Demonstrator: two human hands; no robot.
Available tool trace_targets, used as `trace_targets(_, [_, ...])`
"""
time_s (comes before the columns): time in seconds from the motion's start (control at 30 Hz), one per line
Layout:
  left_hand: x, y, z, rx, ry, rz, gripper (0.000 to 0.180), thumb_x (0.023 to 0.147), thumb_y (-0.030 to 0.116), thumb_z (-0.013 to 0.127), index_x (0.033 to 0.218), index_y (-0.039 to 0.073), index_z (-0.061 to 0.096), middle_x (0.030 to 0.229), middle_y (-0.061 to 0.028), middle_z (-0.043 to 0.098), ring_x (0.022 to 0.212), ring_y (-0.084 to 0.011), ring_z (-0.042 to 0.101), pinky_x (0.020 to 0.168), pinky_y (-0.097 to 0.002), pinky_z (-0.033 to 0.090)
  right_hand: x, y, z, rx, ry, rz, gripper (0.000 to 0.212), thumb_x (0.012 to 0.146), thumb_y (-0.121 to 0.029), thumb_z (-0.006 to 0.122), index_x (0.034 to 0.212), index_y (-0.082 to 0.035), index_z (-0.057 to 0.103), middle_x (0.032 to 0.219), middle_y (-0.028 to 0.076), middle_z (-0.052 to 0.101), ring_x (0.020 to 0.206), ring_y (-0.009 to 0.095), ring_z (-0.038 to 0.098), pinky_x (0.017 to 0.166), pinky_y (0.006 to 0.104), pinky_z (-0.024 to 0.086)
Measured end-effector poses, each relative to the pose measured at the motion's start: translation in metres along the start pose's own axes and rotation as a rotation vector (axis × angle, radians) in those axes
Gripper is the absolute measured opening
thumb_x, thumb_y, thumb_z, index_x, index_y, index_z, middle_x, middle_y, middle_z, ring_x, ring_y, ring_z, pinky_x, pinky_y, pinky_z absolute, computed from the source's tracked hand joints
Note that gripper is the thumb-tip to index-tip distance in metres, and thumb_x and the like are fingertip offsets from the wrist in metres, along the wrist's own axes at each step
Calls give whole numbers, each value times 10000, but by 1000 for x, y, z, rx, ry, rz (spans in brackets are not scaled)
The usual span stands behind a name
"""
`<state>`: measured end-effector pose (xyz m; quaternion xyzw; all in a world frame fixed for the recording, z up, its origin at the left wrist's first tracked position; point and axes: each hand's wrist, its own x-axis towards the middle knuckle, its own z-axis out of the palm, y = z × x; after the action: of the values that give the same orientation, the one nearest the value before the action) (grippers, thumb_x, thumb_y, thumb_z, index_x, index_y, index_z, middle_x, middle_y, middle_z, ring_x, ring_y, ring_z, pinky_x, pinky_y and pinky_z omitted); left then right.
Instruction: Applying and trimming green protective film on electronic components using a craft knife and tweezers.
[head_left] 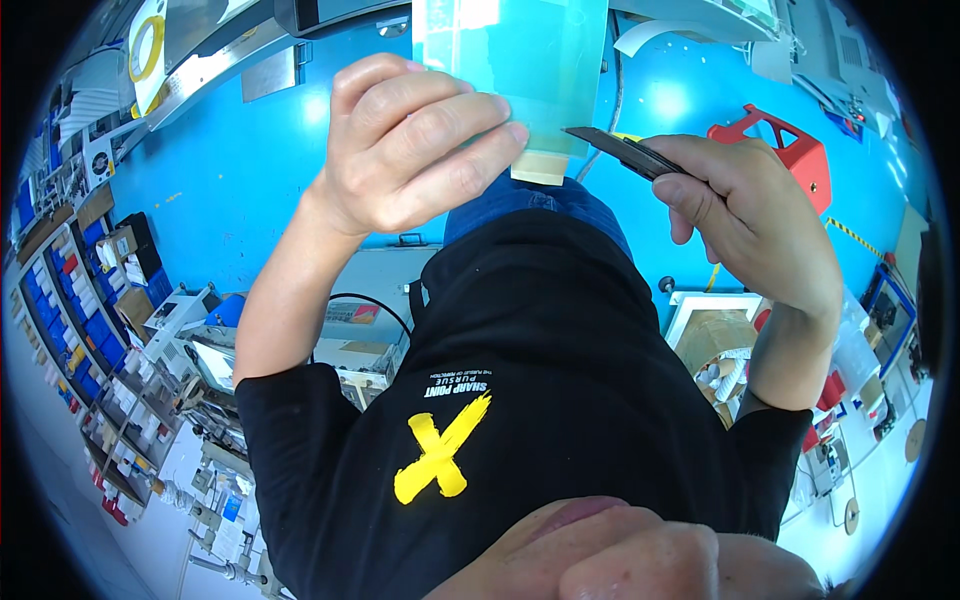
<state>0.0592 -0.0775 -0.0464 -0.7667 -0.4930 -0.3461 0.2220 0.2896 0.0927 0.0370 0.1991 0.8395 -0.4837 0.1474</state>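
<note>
Head view: left hand pinches green sheet by lower edge, tan strip just under fingers. Right hand wraps tight round dark knife, tip just beside strip. Sheet looks thin, light, bendy, likely slippery; best held near edge, fingers away from blade. Blue floor behind.

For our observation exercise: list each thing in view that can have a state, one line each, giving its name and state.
Left hand: closed on the green sheet's lower part.
Right hand: closed on the knife handle.
Green sheet: translucent, held up, tan strip at its lower edge.
Knife: dark blade out, tip close to the sheet's lower edge; contact unclear.
Red bracket: lying on the blue floor, untouched.
</note>
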Motion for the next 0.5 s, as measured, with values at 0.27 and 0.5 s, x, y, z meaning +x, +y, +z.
trace_targets(0.27, [2, -2, -4, 3, -10, 7, 230, 690, 142, 728, 915, 190, 737, 920, 41, 660, 869, -144, 577, 833, -320, 442, 2, 10, 13, -165, 182, -237, 251, 964, -153, 619, 1158, 0, 659, 665, 71, 614, 568, 169, 585, 540, 295, 461])
trace_targets(0.5, [28, 2, -24, -252, -221, -190, 248, 670, 155, 770, 914, 133, 731, 899, -11, 649, 858, -195, 587, 811, -354, 429, 0, 11, 19, -252, 339, -330, 283, 886, -119, 694, 1154, -30, 679, 741, 125, 633, 610, 264, 594, 558, 344, 460])
